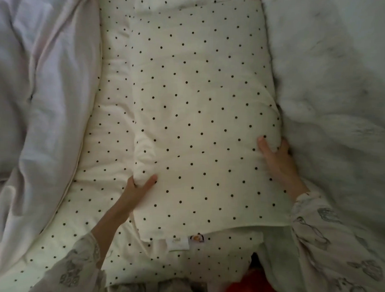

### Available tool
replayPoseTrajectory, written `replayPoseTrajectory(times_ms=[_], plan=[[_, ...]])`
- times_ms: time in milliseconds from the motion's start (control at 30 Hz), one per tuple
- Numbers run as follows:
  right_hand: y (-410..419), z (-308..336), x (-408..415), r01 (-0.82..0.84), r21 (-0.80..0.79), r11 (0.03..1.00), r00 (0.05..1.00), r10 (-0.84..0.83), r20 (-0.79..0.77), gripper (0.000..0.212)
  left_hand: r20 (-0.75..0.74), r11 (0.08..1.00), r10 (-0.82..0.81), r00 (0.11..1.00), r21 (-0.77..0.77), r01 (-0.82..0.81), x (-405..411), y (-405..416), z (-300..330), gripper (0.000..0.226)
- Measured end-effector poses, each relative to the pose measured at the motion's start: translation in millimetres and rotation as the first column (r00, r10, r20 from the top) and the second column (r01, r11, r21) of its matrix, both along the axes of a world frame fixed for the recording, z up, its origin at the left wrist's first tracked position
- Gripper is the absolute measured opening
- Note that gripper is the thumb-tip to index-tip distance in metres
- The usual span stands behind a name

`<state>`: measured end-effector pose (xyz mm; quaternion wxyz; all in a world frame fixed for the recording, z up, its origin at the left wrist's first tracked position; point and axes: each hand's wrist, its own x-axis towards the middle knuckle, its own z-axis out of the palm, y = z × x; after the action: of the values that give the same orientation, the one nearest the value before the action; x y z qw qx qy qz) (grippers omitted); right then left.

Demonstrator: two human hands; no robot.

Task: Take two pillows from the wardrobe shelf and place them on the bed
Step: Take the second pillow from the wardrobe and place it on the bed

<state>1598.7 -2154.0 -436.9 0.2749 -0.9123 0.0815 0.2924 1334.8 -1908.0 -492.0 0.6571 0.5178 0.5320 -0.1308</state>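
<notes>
Setting a cream, black-dotted pillow [199, 115] down on the bed [93, 208], both my hands gripping its sides

My left hand [137, 192] pinches a bunched fold of the pillow's left edge between thumb and fingers; my right hand [276, 162] clamps the right edge, thumb on top, fingers tucked beneath. Both arms reach forward, patterned sleeves [327, 244] showing. The pillow lies flat on matching dotted bedding, between a pale duvet [36, 85] and a fluffy white blanket [333, 85]. Next, I judge, comes letting go; whether this is the first or second pillow I cannot tell
</notes>
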Motion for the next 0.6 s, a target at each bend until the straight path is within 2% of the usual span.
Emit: replayPoseTrajectory(times_ms=[67,167,233,300,367,433,500,600], plan=[[2,7,-4,0.010,-0.020,1.000,0.997,-0.008,0.077,0.098,-0.015,0.999,-0.016,1.000,0.043,0.016,0,-2,7,0.091],[-6,10,-26,-0.018,-0.027,0.999,0.983,0.022,0.184,0.089,0.003,0.990,-0.005,1.000,0.138,0.005,-8,0,16,0.099],[-23,2,-47,-0.055,0.016,0.998,0.994,0.053,0.097,0.082,0.002,0.988,-0.017,1.000,0.156,0.017,-21,2,17,0.099],[-45,-5,-72,-0.101,0.021,0.995,0.995,0.101,0.021,0.074,-0.049,0.987,-0.099,0.994,0.120,0.104,-35,0,16,0.104],[-61,-8,-93,-0.107,0.115,0.988,0.992,0.099,0.072,0.066,-0.047,0.988,-0.133,0.990,0.073,0.136,-46,-5,15,0.108],[-72,-5,-110,-0.054,0.221,0.974,0.996,0.035,0.087,0.062,-0.033,0.992,-0.120,0.992,0.042,0.121,-53,-12,19,0.116],[-82,-3,-121,0.075,0.277,0.958,0.997,-0.072,-0.024,0.066,-0.082,0.994,-0.110,0.991,0.014,0.112,-63,-18,20,0.126],[-96,-4,-134,0.307,0.275,0.911,0.944,-0.255,-0.209,0.073,-0.132,0.995,-0.101,0.986,-0.001,0.102,-76,-22,15,0.127]])
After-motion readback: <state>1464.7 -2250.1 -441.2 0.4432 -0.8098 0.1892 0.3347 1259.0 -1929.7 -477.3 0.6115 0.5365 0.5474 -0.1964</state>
